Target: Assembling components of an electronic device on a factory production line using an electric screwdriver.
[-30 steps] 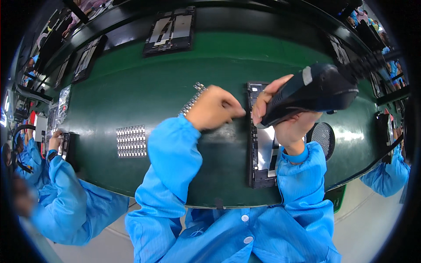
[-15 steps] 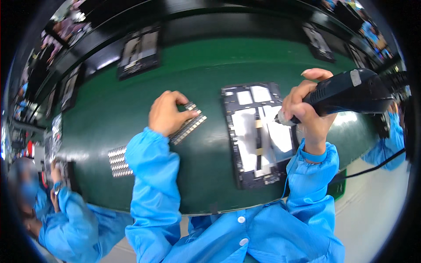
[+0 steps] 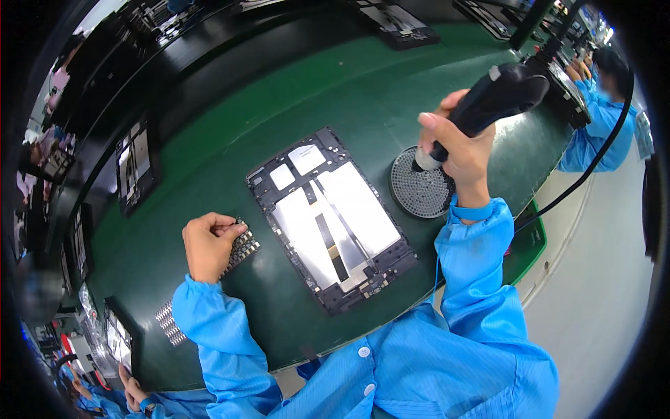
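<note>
My right hand is wrapped around a black electric screwdriver. The tool's tip points down at a round grey screw tray full of small holes; whether it touches cannot be made out. Left of that tray lies an opened tablet, its silvery battery cells and dark frame facing up. My left hand, fingers pinched, holds the edge of a sheet of small metallic pieces in rows, beside the tablet's left side. A similar sheet lies near my left sleeve, partly covered by it.
Other opened tablets lie on the left and far side of the green table. A black cable hangs at the right above a green bin. Co-workers in blue sit at the right and lower left.
The view has turned. My right hand has brought the screwdriver from over the tablet to the round tray on its right. My left hand still holds the sheet, now lower and flatter.
</note>
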